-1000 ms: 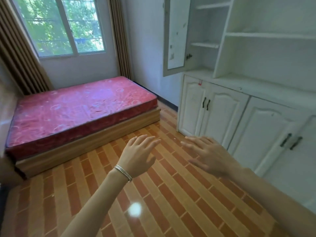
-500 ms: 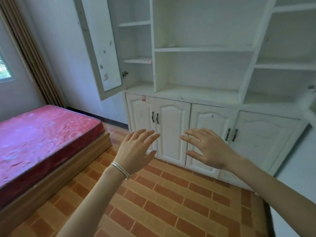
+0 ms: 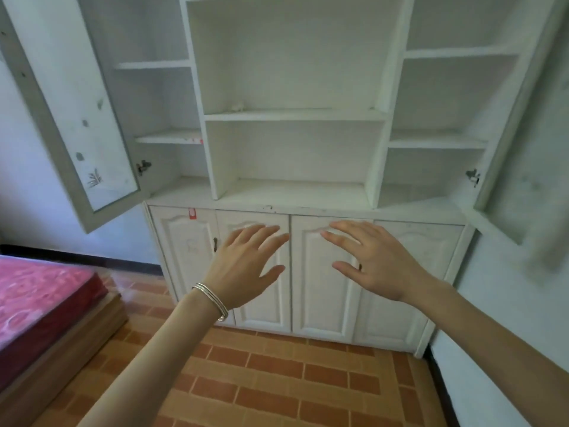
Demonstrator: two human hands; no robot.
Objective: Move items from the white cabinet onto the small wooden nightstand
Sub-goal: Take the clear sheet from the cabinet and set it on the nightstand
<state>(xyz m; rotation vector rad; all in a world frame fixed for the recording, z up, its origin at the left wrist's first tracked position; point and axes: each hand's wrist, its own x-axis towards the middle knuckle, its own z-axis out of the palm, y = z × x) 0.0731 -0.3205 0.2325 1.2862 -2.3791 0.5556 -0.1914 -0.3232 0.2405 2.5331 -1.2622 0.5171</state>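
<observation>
The white cabinet (image 3: pixel 292 115) fills the view straight ahead, its upper shelves bare apart from a tiny white scrap (image 3: pixel 237 106) on the middle shelf. The four lower doors are closed. My left hand (image 3: pixel 244 266), with thin bangles at the wrist, hovers with fingers spread in front of the second lower door. In front of the third door, my right hand (image 3: pixel 369 260) is spread the same way. Both hold nothing. The nightstand is out of view.
The upper left glass door (image 3: pixel 70 118) swings open toward me, and the upper right door (image 3: pixel 523 124) is open too. A bed with a red mattress (image 3: pixel 40 300) lies at the lower left. Brick-patterned floor (image 3: pixel 277 380) stretches between me and the cabinet.
The view has swung right from the bed and window to face the cabinet squarely, and closer. Both hands stay raised and spread in front of me.
</observation>
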